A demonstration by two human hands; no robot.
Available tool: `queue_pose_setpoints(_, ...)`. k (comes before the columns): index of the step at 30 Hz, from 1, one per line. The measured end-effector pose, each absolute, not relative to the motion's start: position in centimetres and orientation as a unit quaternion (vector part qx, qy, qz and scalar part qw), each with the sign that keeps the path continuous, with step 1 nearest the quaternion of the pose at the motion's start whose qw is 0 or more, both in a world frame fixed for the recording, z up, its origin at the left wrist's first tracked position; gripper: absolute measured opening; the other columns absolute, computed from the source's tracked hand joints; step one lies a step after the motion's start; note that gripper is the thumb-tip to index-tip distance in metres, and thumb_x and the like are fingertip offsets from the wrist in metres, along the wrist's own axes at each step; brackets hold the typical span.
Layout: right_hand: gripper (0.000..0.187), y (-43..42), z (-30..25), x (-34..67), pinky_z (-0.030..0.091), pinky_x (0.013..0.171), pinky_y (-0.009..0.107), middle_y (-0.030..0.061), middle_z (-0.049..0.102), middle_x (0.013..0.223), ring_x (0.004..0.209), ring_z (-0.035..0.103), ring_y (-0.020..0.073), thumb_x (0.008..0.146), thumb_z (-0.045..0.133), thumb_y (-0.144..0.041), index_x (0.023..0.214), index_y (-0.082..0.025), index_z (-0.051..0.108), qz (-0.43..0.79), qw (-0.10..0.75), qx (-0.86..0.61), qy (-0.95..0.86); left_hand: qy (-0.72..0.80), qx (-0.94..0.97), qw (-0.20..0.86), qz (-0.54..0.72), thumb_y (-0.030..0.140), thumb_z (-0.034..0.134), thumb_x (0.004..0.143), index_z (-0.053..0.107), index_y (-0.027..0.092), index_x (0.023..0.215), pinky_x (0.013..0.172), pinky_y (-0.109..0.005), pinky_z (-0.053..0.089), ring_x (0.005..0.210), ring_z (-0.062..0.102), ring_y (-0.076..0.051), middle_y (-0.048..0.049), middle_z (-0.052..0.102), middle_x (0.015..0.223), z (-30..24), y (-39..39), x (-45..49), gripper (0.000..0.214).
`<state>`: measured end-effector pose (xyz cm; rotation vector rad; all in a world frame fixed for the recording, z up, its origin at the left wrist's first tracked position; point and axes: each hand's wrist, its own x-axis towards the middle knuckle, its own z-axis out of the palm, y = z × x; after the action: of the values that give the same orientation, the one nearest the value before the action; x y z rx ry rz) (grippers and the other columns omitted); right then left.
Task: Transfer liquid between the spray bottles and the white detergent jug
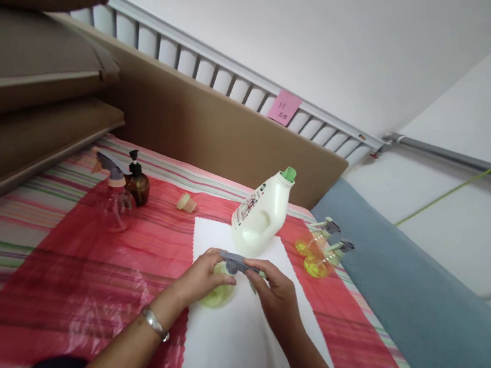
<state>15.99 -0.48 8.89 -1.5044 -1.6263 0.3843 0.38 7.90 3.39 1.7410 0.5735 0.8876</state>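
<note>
A clear spray bottle with pale yellow-green liquid stands on a white cloth with zigzag edges. My left hand is closed around its neck. Between the fingers of my right hand is the bottle's grey spray head, which sits at the neck; whether it is fully screwed on I cannot tell. Just beyond my hands a large white jug with a green spout rests on the cloth's far edge.
Two spray bottles with yellow liquid are at the right. An empty-looking spray bottle, a brown pump bottle and a cream cap stand left on red plastic sheeting. A brown board borders the back.
</note>
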Motion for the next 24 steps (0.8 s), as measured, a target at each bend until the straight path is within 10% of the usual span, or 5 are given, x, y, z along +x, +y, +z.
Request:
queue_pose_setpoints(8, 0.026, 0.5, 11.2, 16.6, 0.05, 0.075, 0.032, 0.005, 0.071, 0.097, 0.086, 0.064, 0.0217, 0.078, 0.059, -0.03, 0.102, -0.021, 0.066, 0.165, 0.331, -0.653, -0.661, 0.321, 0.727, 0.518, 0.316, 0.03, 0.083, 0.05, 0.053, 0.02, 0.121, 0.101, -0.04, 0.034, 0.117, 0.047, -0.029, -0.0104, 0.055, 0.126, 1.3, 7.5, 0.5, 0.078)
queue_pose_setpoints(24, 0.026, 2.6, 8.3, 19.2, 0.05, 0.068, 0.032, 0.003, 0.071, 0.08, 0.073, 0.063, 0.0189, 0.075, 0.062, -0.036, 0.093, -0.02, 0.069, 0.376, 0.354, -0.579, -0.631, 0.275, 0.722, 0.541, 0.332, 0.023, 0.069, 0.062, 0.048, 0.017, 0.117, 0.094, -0.035, 0.042, 0.105, 0.056, -0.023, -0.0077, 0.059, 0.114, 1.3, 6.9, 0.0, 0.059)
